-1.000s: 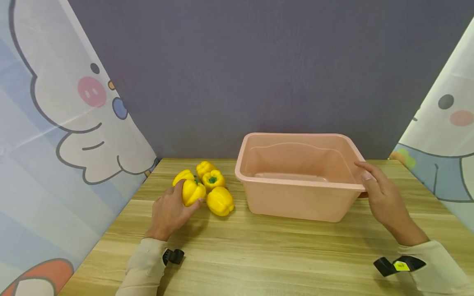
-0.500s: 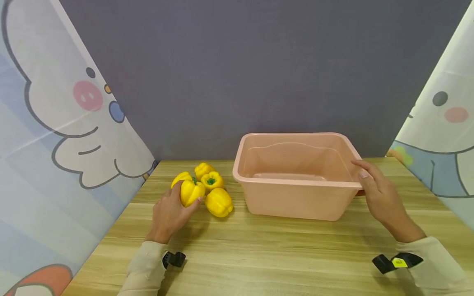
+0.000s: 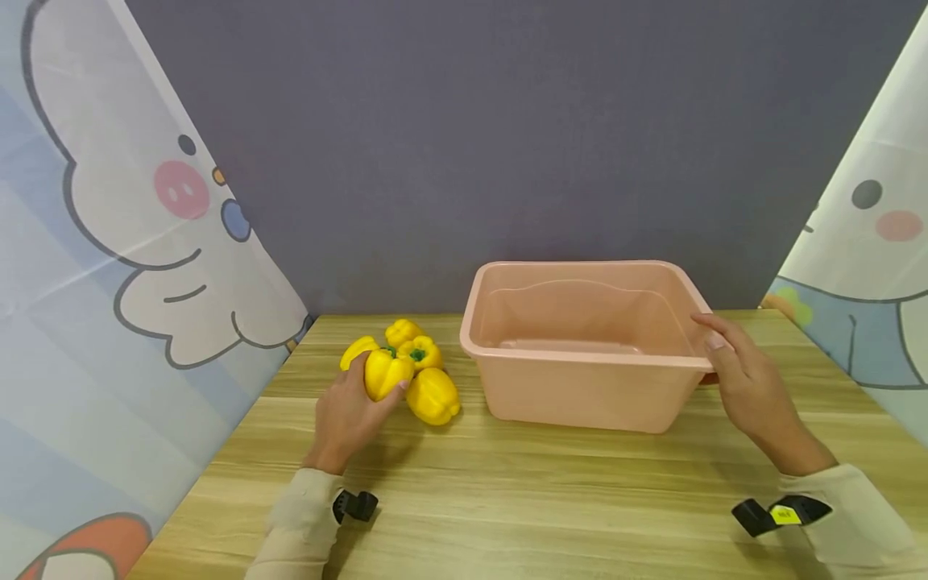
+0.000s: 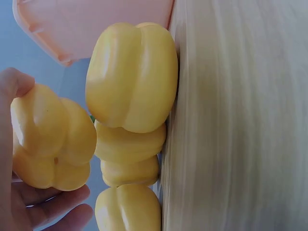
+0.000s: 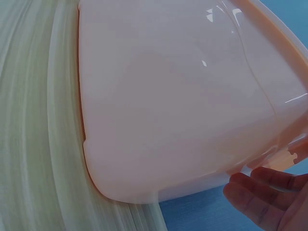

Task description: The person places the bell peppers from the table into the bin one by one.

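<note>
My left hand (image 3: 351, 415) grips a yellow bell pepper (image 3: 387, 374) with thumb and fingers around its sides. In the left wrist view, that bell pepper (image 4: 53, 139) is held off the tabletop, its lobed bottom facing the camera. Close by are several more yellow bell peppers: one on its side (image 3: 432, 396) at the front, one with its green stem up (image 3: 423, 353), and others behind. My right hand (image 3: 754, 395) holds the right rim of a pink plastic bin (image 3: 580, 391), thumb over the rim. In the right wrist view, fingers (image 5: 264, 192) curl under the rim.
The bin stands on a wood-grain table (image 3: 493, 499), to the right of the peppers. A dark grey wall (image 3: 522, 145) rises behind the table. Cartoon-printed sheets (image 3: 109, 266) flank both sides.
My left hand has moved slightly to the right with the bell pepper in its grip. My right hand stays on the bin's rim, and the bin has not moved.
</note>
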